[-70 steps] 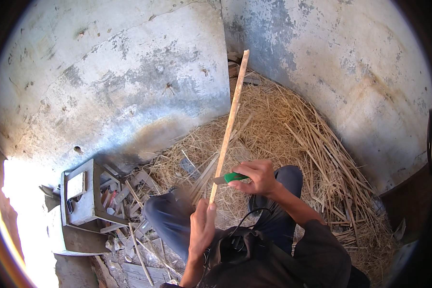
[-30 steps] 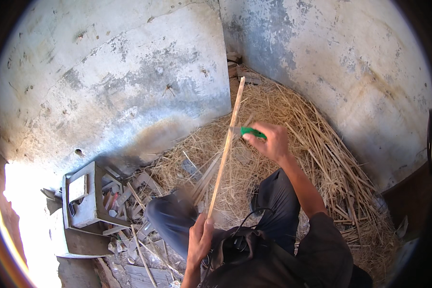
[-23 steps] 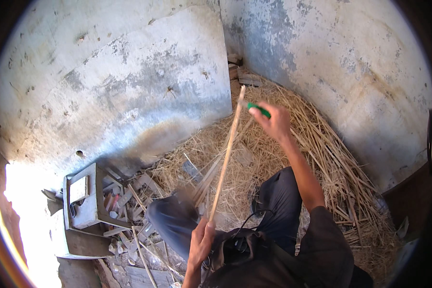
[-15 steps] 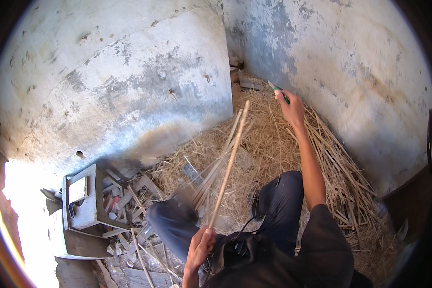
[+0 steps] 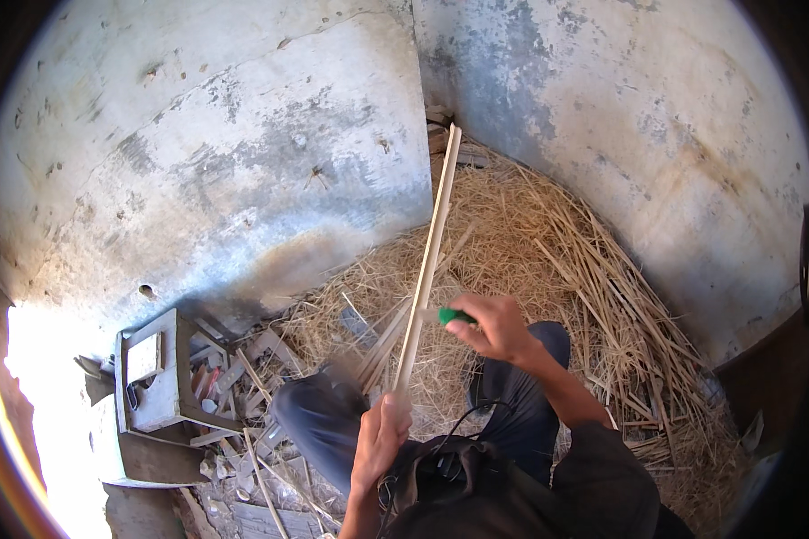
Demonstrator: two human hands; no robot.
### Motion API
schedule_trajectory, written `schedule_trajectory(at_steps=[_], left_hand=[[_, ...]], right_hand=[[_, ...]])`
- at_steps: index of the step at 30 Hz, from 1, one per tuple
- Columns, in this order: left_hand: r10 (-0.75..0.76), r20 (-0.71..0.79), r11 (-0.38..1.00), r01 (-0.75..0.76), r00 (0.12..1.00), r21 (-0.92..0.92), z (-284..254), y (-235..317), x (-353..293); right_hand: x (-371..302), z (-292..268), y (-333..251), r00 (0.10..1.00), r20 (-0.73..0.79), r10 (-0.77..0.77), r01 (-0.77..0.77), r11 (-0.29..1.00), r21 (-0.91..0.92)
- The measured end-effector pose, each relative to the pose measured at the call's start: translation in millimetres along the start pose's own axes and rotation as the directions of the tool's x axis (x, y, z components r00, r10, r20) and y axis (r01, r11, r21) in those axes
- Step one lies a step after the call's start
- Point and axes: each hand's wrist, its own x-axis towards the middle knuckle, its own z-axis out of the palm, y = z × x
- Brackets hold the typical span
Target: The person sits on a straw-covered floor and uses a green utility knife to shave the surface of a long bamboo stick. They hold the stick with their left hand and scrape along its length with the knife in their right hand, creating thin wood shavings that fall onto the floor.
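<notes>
My left hand (image 5: 382, 438) is closed round the lower end of a long pale wooden strip (image 5: 433, 242), probably split bamboo, which stands up and leans slightly right. A light groove or edge runs along its length. In my right hand (image 5: 499, 328) is a green-handled knife (image 5: 457, 316), gripped just right of the strip's lower half. The blade is blurred and points at the strip; whether it touches cannot be made out. My bent knees lie on either side below the strip.
Straw and shavings (image 5: 503, 216) cover the floor, with a heap of long thin sticks (image 5: 620, 305) along the right wall. At the left stands a worn wooden stool-like frame (image 5: 166, 377) beside scraps and rubble. Peeling plaster walls (image 5: 243, 180) meet in the far corner.
My right hand has come down and left with the knife, from the far right to beside the strip. The strip's upper end now reaches higher, and its pale inner side shows.
</notes>
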Motion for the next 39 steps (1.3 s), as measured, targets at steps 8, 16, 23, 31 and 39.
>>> schedule_trajectory(at_steps=[8, 16, 23, 31, 39], left_hand=[[-0.055, -0.005, 0.998, 0.055, 0.998, -0.018, 15, 26, -2], [0.115, -0.123, 0.948, -0.072, 0.986, 0.311, 16, 23, 0], [0.155, -0.133, 0.951, -0.111, 0.979, 0.29, 22, 26, -5], [0.079, -0.118, 0.95, -0.04, 0.99, 0.309, 14, 27, -7], [0.057, -0.137, 0.947, -0.01, 0.989, 0.321, 12, 18, -11]], right_hand=[[-9, 11, -24, 0.995, -0.032, -0.097, 0.098, 0.995, 0.032], [-1, 2, -37, 0.985, -0.053, -0.167, 0.162, 0.983, -0.088], [-1, 1, -34, 0.968, -0.086, -0.236, 0.211, 0.95, -0.228], [1, 4, -27, 0.955, -0.109, -0.277, 0.237, 0.929, -0.283], [15, -7, -17, 0.964, -0.107, -0.244, 0.204, 0.934, -0.294]])
